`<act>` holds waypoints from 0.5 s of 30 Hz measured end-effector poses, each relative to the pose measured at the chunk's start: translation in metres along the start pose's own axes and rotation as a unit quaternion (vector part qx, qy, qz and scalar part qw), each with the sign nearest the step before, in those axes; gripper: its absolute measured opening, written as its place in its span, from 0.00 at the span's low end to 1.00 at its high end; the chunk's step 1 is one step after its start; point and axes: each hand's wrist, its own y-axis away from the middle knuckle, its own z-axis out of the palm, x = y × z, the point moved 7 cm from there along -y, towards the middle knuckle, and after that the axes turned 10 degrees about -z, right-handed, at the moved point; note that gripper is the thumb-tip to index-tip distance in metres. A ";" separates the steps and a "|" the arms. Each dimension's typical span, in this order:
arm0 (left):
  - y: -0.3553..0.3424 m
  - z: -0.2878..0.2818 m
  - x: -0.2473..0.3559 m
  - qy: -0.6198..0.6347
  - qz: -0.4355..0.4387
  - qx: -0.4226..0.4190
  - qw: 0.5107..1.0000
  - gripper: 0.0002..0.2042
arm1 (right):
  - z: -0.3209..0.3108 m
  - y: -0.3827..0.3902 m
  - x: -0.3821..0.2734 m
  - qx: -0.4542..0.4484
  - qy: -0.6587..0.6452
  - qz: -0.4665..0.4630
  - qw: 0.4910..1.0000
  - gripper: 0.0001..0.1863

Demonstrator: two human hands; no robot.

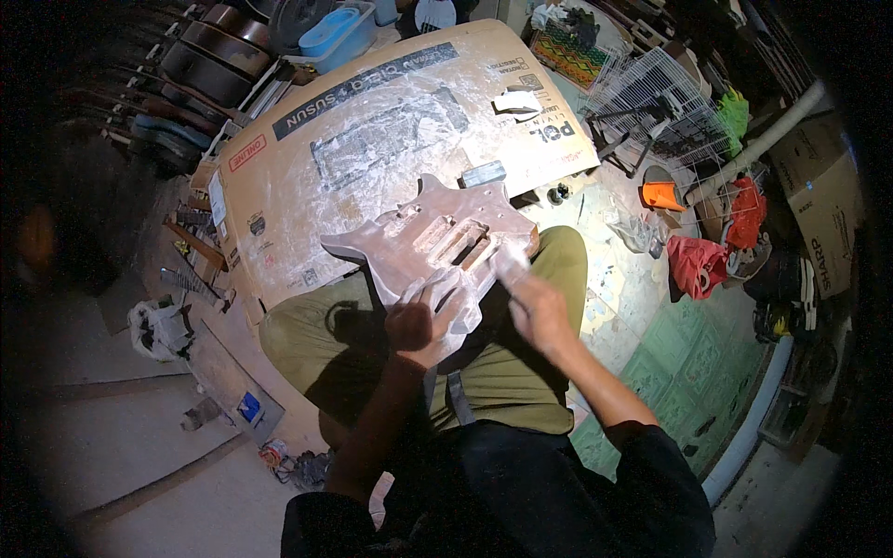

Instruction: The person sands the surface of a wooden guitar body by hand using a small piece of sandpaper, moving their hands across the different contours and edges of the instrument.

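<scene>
An unfinished, dusty guitar body (419, 232) with routed cavities rests across my lap, over my olive trousers (312, 358). My left hand (428, 321) grips its near edge, fingers curled over the powdery wood. My right hand (524, 298) is on or just over the body's right side; its fingers are smeared by motion, so I cannot tell whether they hold anything. Beyond the body, a grey block (482, 174) and a pale item (516, 104) lie on a cardboard sheet (270, 214) covered with white powder.
Dark instrument-like shapes (205, 74) crowd the upper left, beside blue tubs (326, 35). At right are a wire rack (679, 102), an orange item (662, 193), red bags (698, 265), boxes (805, 186) and pipes (744, 446). Scraps and tools (200, 274) litter the left floor.
</scene>
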 end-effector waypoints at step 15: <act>-0.017 -0.014 0.007 0.085 -0.059 -0.127 0.986 0.25 | 0.007 -0.010 0.020 0.092 0.066 -0.070 0.991 0.23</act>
